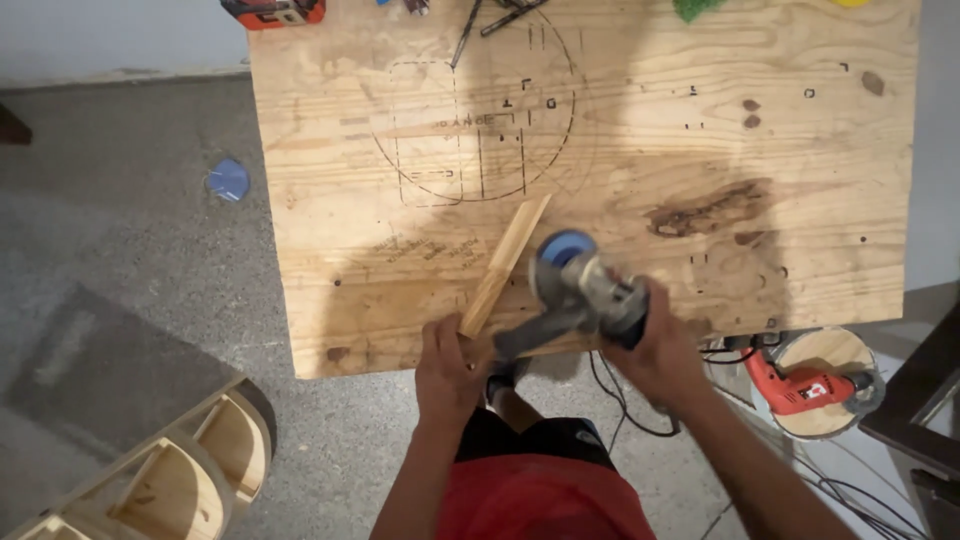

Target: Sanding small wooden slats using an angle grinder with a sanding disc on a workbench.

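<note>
At the near edge of the desk (330, 300):
Wood strip (505, 265): lies slanted on the plywood, its near end at the edge.
Left hand (450, 375): fingers pressed down on the strip's near end, apparently to steady it.
Right hand (665, 350): fingers wrapped round the angle grinder (585, 290), its blue disc just beside the strip.
Floor: red drill (800, 388) on a round wooden piece.

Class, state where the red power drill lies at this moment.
In the head view the red power drill lies at lower right on a round wooden disc on the floor, just past the plywood board's near right corner.
</note>
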